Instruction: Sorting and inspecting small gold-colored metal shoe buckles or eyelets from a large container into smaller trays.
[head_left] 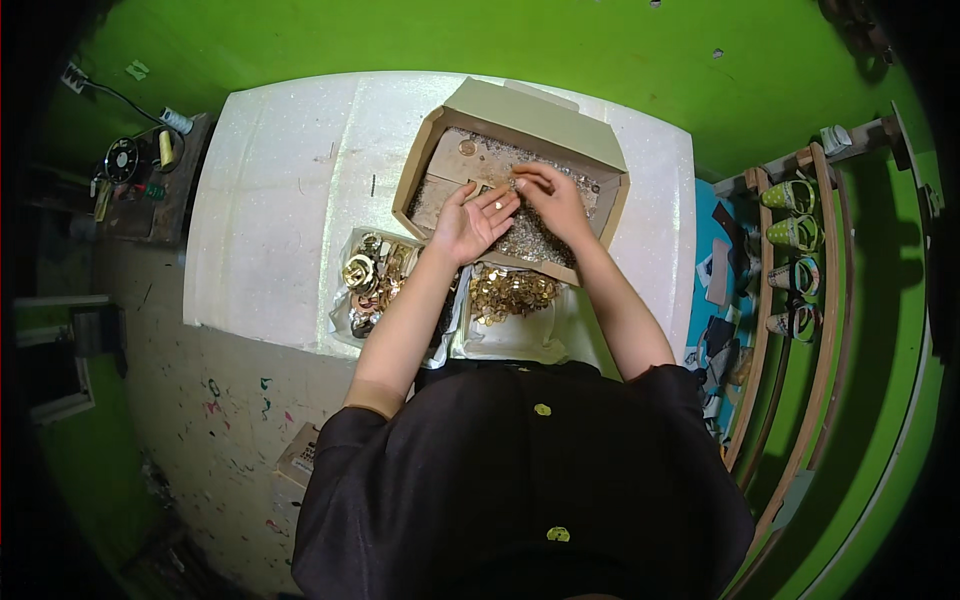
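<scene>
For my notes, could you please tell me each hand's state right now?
Left hand: open, palm up, small pale piece on its fingers.
Right hand: fingers curled; whether it holds anything cannot be told.

The black short-sleeved top [470, 470] bears yellowish patches [542, 410].
</scene>
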